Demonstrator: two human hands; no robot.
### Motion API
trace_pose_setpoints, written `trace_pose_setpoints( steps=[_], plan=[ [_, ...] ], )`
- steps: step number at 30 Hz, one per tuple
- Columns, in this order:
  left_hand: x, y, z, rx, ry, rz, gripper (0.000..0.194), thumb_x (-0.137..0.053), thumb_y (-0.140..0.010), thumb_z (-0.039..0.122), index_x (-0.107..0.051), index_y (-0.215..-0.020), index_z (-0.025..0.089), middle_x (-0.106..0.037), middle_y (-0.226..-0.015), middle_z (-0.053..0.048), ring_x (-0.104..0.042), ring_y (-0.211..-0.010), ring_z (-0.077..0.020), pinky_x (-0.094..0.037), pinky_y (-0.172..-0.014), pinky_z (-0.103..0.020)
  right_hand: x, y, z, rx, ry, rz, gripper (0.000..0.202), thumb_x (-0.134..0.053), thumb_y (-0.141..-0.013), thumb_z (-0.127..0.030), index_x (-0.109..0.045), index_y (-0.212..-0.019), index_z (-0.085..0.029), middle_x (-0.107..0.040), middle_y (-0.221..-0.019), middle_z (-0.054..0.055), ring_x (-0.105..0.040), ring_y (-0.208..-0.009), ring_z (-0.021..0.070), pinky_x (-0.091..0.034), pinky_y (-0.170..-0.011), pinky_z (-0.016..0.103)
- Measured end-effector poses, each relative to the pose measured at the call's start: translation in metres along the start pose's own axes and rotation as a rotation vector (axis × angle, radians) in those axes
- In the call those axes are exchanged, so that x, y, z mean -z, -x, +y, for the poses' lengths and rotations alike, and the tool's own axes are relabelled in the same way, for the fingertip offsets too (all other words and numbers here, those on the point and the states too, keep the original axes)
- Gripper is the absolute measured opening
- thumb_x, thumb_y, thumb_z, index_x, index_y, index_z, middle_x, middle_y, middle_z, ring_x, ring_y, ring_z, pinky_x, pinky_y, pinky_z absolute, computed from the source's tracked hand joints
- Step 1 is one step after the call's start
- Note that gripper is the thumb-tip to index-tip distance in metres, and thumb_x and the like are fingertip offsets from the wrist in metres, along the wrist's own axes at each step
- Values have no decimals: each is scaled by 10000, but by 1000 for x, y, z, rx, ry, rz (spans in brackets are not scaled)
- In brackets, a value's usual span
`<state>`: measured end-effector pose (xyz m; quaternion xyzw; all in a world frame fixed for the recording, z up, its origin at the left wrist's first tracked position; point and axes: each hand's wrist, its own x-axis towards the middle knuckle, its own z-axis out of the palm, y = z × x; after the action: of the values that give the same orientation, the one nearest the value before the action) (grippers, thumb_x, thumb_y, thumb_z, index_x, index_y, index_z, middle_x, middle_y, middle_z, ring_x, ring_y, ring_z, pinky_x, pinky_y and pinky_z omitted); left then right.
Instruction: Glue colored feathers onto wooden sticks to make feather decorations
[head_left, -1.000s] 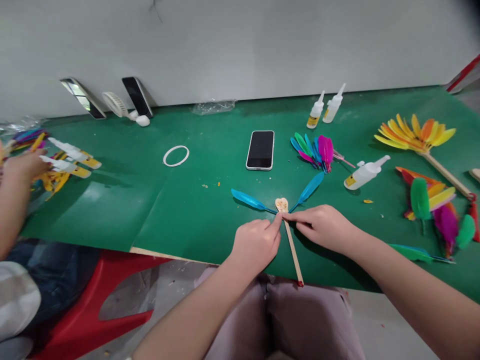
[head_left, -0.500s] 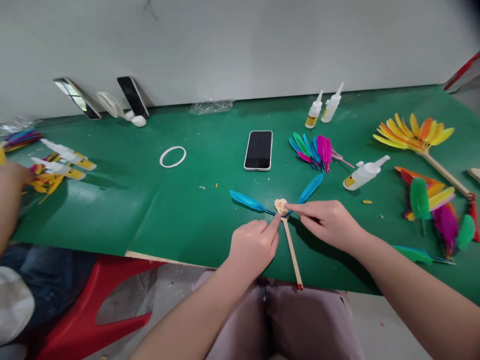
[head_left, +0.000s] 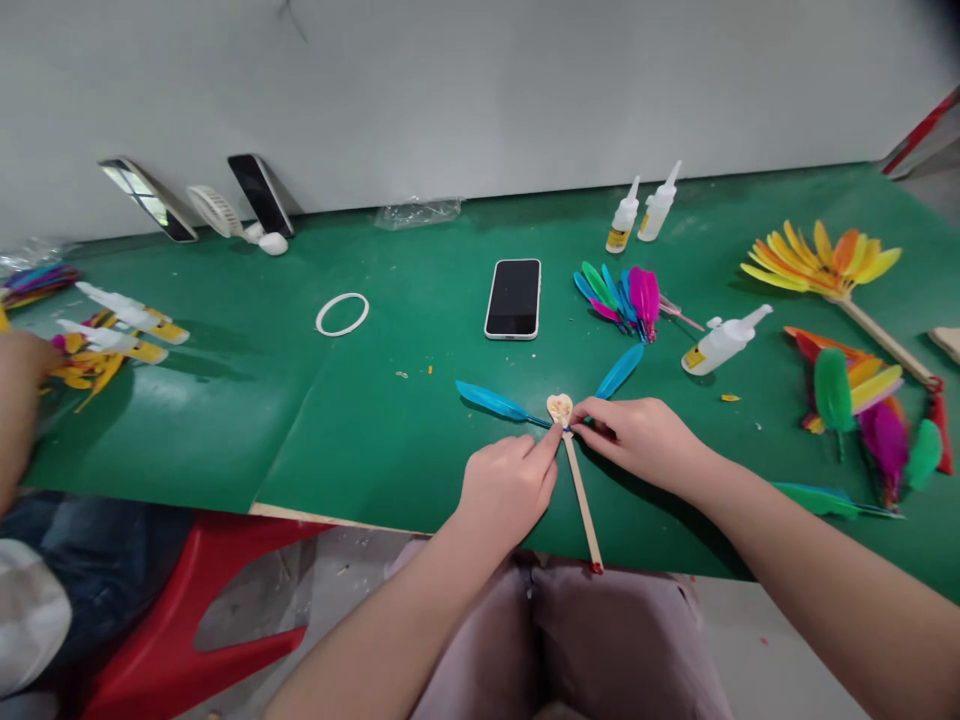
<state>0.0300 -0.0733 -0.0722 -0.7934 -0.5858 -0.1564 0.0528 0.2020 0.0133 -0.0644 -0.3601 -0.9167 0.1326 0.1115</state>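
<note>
A wooden stick with a heart-shaped head lies on the green table, dried glue or residue on the heart. Blue feathers spread from the base of the heart: a left feather and a right feather. My left hand is closed, its index fingertip pressing the left feather's quill against the stick; its thumb is hidden. On the other side, my right hand pinches the quill of the right feather close to the heart, thumb and fingers together.
A phone lies ahead, with a glue bottle and loose feathers to the right. A yellow feather fan lies beyond them. A white ring is at left, where another person's hand touches feathers.
My right index finger has left the heart's face, and the right hand now pinches at the right feather's quill. The left hand stays in place. The view has shifted slightly.
</note>
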Motion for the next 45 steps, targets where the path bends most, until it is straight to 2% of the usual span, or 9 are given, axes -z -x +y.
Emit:
trace_pose_setpoints(
  steps=[20,34,45],
  plan=[
    [-3,-1,-1,-16,8,14,334,-421,-857,210,-601,-1138,196,-609,-610,25,-577,-574,-136,-406,-520,-275,-4,-2,-1,24,65,-38,272,-370,-903,-308,-615,-889,-190,-690,-736,16,-629,-621,129,-298,-507,234],
    [-1,-1,-1,-18,16,4,335,-414,-872,226,-594,-1153,199,-580,-599,30,-568,-580,-136,-385,-533,-276,-6,-1,-2,34,101,-3,292,-352,-906,-305,-601,-815,-183,-672,-679,4,-596,-562,110,-241,-484,247],
    [-2,-1,-2,-14,9,-20,335,-414,-875,238,-596,-1153,200,-582,-595,24,-565,-577,-134,-370,-531,-270,-9,0,-3,53,131,49,292,-341,-913,-294,-601,-833,-189,-669,-656,-5,-565,-524,96,-230,-472,241]
  ],
)
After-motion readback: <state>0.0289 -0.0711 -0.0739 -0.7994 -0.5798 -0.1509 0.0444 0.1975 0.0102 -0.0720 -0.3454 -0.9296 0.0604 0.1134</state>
